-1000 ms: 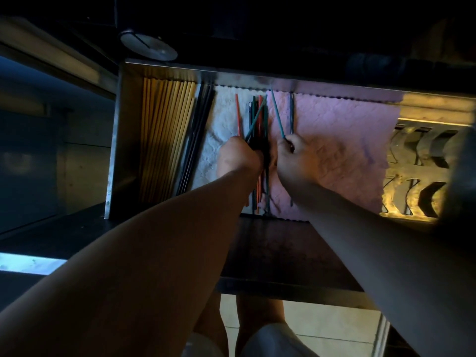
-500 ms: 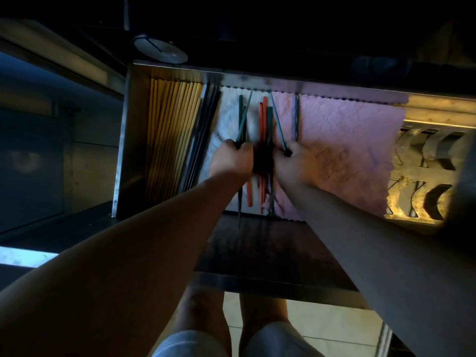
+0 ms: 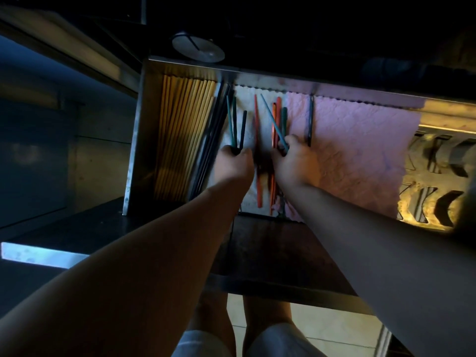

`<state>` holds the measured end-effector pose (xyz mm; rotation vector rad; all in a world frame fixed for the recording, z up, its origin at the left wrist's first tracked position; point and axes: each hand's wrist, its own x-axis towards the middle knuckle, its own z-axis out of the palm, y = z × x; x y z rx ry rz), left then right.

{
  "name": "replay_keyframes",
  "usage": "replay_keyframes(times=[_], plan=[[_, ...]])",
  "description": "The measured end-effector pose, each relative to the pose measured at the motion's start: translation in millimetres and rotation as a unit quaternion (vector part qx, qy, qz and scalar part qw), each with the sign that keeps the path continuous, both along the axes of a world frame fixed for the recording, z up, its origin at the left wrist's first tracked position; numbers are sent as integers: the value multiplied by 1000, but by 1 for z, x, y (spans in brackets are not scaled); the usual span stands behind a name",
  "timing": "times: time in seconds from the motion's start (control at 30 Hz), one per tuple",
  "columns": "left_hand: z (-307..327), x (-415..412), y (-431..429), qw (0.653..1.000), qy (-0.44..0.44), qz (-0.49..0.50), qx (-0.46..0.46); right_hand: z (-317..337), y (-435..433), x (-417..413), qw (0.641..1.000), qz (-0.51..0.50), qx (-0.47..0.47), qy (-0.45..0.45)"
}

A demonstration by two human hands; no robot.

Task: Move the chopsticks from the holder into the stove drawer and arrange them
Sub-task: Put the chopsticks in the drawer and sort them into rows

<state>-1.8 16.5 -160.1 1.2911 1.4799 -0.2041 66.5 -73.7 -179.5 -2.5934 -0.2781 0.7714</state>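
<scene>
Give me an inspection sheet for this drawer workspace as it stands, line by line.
Surface: steel drawer, lined with a white cloth and a pink cloth.
Job's things: yellow chopsticks and black chopsticks in rows at the drawer's left; orange chopsticks loose mid-drawer; one dark chopstick on the pink cloth.
Clutter: nothing seen.
Grippers: left hand grips a few green and dark chopsticks; right hand holds a tilted teal chopstick.
Cables: nothing seen.
Surroundings: round metal disc beyond the drawer; patterned metal grate at right; dim light.
</scene>
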Motion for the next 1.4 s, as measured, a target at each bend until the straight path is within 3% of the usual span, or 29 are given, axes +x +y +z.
replay_keyframes(times=[0.13, 0.53, 0.83, 1.13, 1.4], plan=[[-4, -2, -3, 1000, 9, -5, 5, -2, 2, -1, 999, -47, 5, -11], [-7, -1, -8, 999, 25, 4, -33, 0, 5, 11, 989, -131, 1, 67], [-11, 11, -28, 999, 36, 16, -17, 18, -28, 26, 989, -92, -118, -12], [-26, 20, -43, 997, 56, 24, 43, -8, -31, 29, 990, -117, -54, 55], [-25, 32, -55, 993, 99, -36, 55, -4, -31, 30, 987, -142, -25, 69]])
